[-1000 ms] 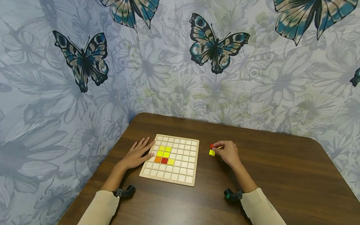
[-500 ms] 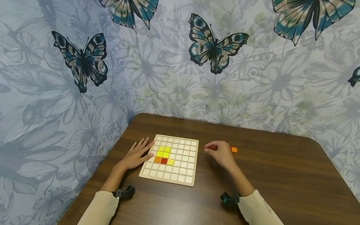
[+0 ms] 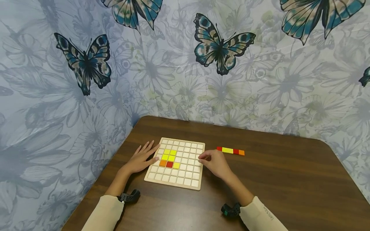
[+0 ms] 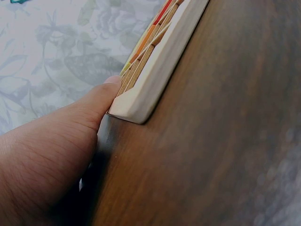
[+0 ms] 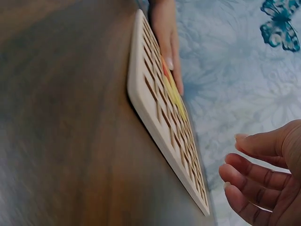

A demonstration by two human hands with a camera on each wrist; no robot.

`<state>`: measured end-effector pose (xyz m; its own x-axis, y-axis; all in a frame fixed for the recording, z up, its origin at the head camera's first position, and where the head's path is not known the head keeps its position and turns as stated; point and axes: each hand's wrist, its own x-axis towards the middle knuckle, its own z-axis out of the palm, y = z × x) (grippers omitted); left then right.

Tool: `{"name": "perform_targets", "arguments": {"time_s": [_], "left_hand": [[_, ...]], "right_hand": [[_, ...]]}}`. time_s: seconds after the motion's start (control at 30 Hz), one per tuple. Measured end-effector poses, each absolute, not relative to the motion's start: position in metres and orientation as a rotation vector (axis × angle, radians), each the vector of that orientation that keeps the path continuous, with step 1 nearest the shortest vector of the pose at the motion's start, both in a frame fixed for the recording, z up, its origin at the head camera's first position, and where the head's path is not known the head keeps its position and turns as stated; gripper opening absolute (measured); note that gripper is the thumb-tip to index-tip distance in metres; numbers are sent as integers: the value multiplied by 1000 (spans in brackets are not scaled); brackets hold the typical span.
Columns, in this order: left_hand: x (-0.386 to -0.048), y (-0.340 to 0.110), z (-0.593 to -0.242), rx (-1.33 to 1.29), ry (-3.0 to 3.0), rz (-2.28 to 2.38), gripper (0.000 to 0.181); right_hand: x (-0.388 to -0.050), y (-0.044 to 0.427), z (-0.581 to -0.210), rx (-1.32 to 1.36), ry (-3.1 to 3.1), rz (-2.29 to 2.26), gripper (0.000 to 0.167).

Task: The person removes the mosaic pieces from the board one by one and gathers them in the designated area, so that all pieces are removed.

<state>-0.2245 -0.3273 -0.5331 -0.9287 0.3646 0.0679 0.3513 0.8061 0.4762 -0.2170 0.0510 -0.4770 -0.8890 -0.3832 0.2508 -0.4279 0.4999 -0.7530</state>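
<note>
A square pale wooden board with a grid of cells lies on the table. Set in it are several yellow tiles, an orange tile and a dark red tile. My left hand rests on the board's left edge, fingers spread; its thumb touches the rim. My right hand is at the board's right edge with bent fingers. In the right wrist view, its thumb and fingers show nothing between them; any tile at the fingertips is hidden.
Beyond my right hand, a short row of loose tiles lies on the table: red, yellow, red and orange. The brown wooden table ends against a wall covered with butterflies and flowers.
My right hand has moved left from the loose tiles to the board's edge, uncovering the row. The yellow tile seen in front of the row earlier is out of sight. My left hand stays put.
</note>
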Motion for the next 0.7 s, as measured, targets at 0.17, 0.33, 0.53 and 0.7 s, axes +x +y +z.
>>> {"name": "perform_targets", "arguments": {"time_s": [0.17,0.33,0.53,0.7], "left_hand": [[-225,-327,-534,591,2962,773,71],[-222,-327,-534,583,2956,795,70],[-223,-328,-533,584,2960,783,70],[-226,-330,-536,581,2948,783,71]], "right_hand": [[-215,40,-480,808,-2716,1337,4],[-215,30,-481,909,-2750,1255,6],[-216,14,-477,992,-2763,1138,4],[-217,1,-474,1046,-2776,1054,5]]}}
